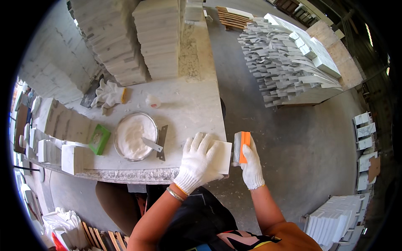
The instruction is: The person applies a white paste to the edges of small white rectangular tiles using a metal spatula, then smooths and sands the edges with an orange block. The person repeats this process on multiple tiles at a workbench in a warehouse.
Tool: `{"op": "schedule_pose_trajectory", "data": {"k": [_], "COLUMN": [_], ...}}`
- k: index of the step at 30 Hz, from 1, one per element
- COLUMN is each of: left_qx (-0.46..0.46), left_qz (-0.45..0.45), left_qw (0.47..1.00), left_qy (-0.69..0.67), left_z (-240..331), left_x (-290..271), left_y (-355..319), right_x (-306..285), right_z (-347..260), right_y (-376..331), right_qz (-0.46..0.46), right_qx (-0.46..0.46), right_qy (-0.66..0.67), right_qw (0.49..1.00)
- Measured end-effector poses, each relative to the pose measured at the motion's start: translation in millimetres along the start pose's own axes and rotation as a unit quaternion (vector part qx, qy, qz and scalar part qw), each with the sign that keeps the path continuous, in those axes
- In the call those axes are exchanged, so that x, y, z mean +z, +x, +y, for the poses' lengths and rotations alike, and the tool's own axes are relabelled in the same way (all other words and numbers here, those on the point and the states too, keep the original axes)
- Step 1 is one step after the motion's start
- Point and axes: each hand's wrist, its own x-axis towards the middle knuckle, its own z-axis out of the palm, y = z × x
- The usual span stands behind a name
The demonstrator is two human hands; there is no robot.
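Pressing flat on a white tile [222,157], left hand [197,163] fingers spread; right hand [252,167] fingers clamp an orange-and-grey block [241,146]

A single head-worn fisheye view looks steeply down from above the person's own forearms, which enter from the lower edge. It faces forward over the pale marble work surface [188,113] close below, with the grey concrete floor [293,138] on the right, bending toward the dark rim.

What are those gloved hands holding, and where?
The right hand grips an orange block by its lower end; the left hand lies flat on a white tile.
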Motion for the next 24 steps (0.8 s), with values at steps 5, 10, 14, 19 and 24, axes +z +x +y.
{"op": "schedule_pose_trajectory", "data": {"k": [5, 10, 14, 19, 24], "left_qx": [-0.005, -0.006, -0.011, -0.009, -0.021], "left_qz": [0.058, 0.059, 0.068, 0.041, 0.026], "left_qw": [0.998, 0.998, 0.998, 0.999, 0.999], "left_qy": [-0.008, 0.0, -0.003, -0.031, -0.031], "left_z": [2, 6, 3, 2, 1], "left_x": [15, 7, 8, 10, 8], "left_y": [-2, -1, -3, 1, -1], "right_x": [16, 15, 11, 13, 16], "right_z": [7, 9, 6, 11, 4], "right_y": [-3, 19, 10, 12, 15], "right_qz": [0.023, 0.03, 0.015, 0.035, 0.016], "right_qx": [-0.09, -0.066, -0.05, -0.104, -0.031], "right_qy": [-0.127, -0.116, -0.099, -0.21, -0.097], "right_qw": [0.988, 0.991, 0.994, 0.972, 0.995]}}
